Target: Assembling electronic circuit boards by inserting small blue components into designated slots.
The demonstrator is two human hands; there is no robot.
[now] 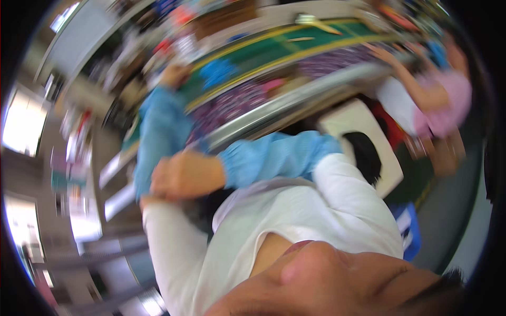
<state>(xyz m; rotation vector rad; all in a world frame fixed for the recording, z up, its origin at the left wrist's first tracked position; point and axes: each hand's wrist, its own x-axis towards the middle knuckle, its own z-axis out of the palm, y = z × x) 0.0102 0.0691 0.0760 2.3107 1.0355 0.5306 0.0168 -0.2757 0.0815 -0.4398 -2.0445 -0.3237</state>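
Blue oversleeve (164, 118) covers the left arm (171, 231) up to the elbow, its upper edge pinched by the fingers of the right hand (188, 175), while the left hand (175, 75) (blurred, fingers' state I cannot tell) is near the green worktop (253, 52).

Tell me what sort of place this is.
Probably a factory workshop, though motion blurs the view. A long green work surface with yellow edges runs across it, a co-worker in pink reaches toward it, and the camera wearer has blue sleeve covers.
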